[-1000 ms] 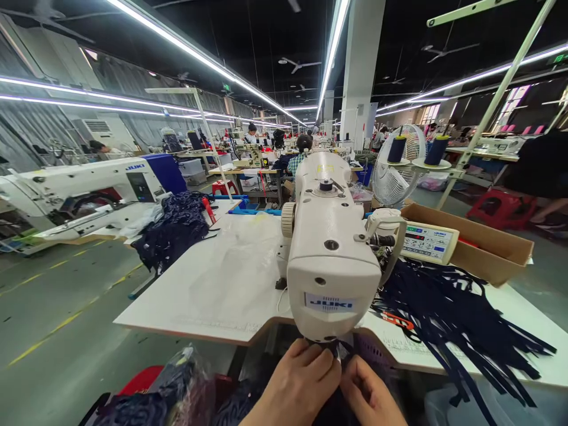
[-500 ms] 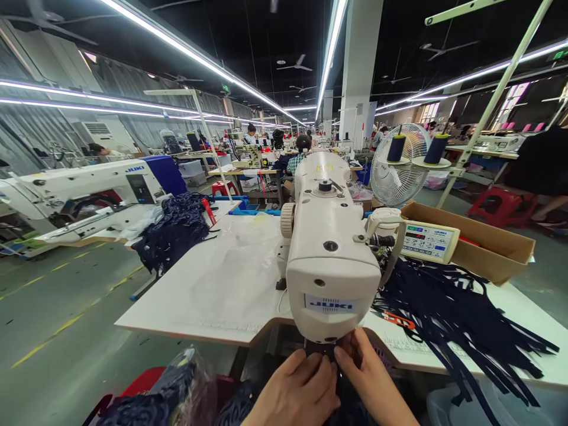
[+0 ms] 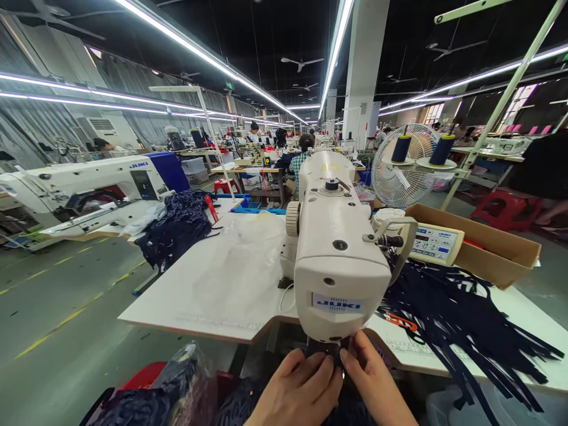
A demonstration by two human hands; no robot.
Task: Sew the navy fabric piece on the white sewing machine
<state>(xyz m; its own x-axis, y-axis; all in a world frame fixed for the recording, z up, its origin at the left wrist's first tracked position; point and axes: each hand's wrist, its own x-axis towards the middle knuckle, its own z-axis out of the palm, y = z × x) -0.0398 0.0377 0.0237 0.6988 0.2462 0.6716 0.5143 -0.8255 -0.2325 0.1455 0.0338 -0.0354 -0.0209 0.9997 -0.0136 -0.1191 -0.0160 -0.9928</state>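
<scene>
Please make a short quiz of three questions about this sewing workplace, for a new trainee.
1. True or false: both hands are at the dark fabric under the head of the sewing machine.
2. What lies on the table to the right of the machine? A. white towels B. dark fabric strips C. red boxes
3. Fill in: the two dark thread cones stand in front of a white ____.

Key:
1. True. The left hand and the right hand meet there.
2. B, the dark fabric strips.
3. Fan.
</scene>
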